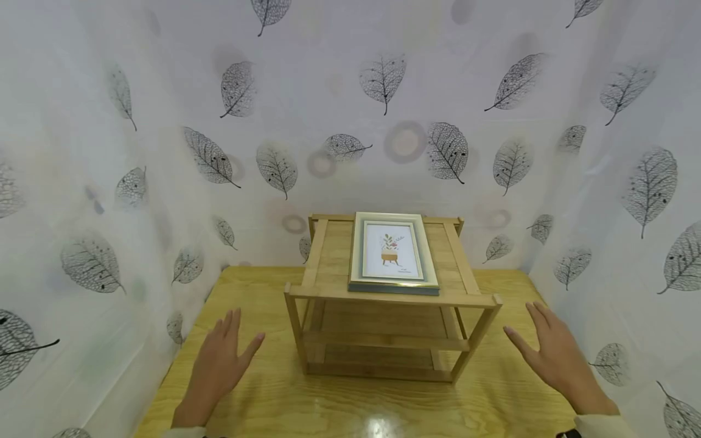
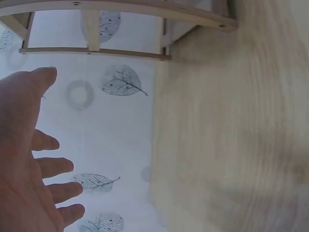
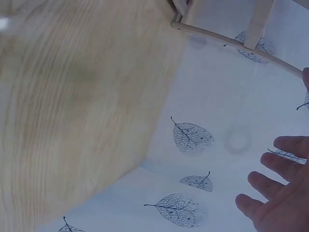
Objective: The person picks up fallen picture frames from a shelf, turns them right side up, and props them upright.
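A picture frame [image 1: 358, 255] with a pale, gold-edged border lies flat on the top board of a small wooden shelf rack [image 1: 383, 298]. The print inside shows a potted plant on a legged stand. To the left of the rack, my left hand [image 1: 219, 362] is held with straight fingers and the thumb spread, touching nothing. On the other side my right hand [image 1: 561, 356] is held much the same way, apart from the rack. Both wrist views show the left palm [image 2: 21, 159] and part of the right palm [image 3: 287, 203] bare, with nothing held.
The rack stands on a yellowish wood-grain tabletop [image 1: 263, 401], with lower shelves [image 1: 378, 319] under its top. White sheeting printed with dark leaves [image 1: 339, 73] rises behind the table and along both sides.
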Motion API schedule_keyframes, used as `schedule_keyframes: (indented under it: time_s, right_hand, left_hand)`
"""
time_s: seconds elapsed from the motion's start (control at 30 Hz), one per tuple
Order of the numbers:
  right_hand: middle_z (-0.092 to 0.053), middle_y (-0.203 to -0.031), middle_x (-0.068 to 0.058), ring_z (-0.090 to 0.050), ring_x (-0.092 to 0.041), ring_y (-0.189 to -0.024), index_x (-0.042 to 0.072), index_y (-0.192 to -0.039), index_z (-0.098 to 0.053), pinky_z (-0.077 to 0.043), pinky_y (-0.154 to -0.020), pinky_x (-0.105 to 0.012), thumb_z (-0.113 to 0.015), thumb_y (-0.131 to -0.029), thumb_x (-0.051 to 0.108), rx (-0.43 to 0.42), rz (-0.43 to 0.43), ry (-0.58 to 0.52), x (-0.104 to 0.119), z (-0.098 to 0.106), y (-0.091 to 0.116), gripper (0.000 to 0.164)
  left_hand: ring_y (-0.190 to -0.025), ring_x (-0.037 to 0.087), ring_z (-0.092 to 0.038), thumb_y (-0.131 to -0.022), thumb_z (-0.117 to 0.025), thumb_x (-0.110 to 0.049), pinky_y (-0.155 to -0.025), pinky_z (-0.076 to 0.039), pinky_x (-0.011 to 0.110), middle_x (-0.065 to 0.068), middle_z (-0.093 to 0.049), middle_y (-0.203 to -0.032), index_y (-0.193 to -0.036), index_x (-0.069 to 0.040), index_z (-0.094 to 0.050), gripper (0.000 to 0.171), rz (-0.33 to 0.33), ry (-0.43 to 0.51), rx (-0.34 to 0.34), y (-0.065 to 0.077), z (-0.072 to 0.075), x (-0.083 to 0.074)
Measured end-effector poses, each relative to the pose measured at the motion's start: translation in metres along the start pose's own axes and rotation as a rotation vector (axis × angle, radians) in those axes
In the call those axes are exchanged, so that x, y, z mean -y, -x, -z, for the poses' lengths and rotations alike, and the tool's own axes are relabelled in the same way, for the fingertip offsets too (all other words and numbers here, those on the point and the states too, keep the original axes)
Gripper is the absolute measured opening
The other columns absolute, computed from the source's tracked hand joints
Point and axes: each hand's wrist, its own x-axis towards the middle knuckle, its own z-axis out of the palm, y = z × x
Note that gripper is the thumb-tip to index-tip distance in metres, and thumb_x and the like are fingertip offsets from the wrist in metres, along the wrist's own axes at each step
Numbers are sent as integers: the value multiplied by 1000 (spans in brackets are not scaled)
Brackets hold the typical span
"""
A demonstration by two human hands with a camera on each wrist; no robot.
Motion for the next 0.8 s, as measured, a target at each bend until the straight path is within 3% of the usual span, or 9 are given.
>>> schedule_keyframes:
  time_s: [0.1, 0.3, 0.6, 0.8]
  right_hand:
    - [-31, -148, -43, -33, -64, -127, -16, -150, -30, -30, -96, -76, -60, -102, 39, 21, -18, -12, 5, 10, -8, 79]
    - [-31, -149, -41, -31, -65, -128, -13, -152, -29, -26, -98, -78, -57, -104, 34, -35, 7, -47, 13, 32, -26, 72]
    - [-38, -143, -39, -35, -62, -126, -10, -149, -37, -28, -96, -77, -60, -103, 27, -184, 61, -101, 38, 65, -54, 63]
    - [-46, -132, -35, -49, -51, -110, -8, -147, -42, -41, -83, -62, -60, -103, 25, -255, 76, -107, 60, 81, -74, 58]
  left_hand:
    - [-137, 59, -32, -104, -48, -54, -109, -28, 70, 39, -30, -153, -152, 15, -27, 87, 18, 44, 32, -5, 8, -3]
    - [-144, 52, -27, -105, -43, -55, -113, -26, 66, 32, -24, -160, -157, 9, -17, 86, 47, 191, 71, -21, 26, -14]
    - [-144, 50, -30, -107, -44, -50, -112, -27, 67, 28, -30, -159, -158, 3, -23, 77, -2, 269, 5, -45, 62, -43]
    - [-141, 48, -36, -107, -44, -49, -109, -31, 67, 25, -40, -155, -158, 0, -27, 73, -33, 264, -50, -62, 90, -65]
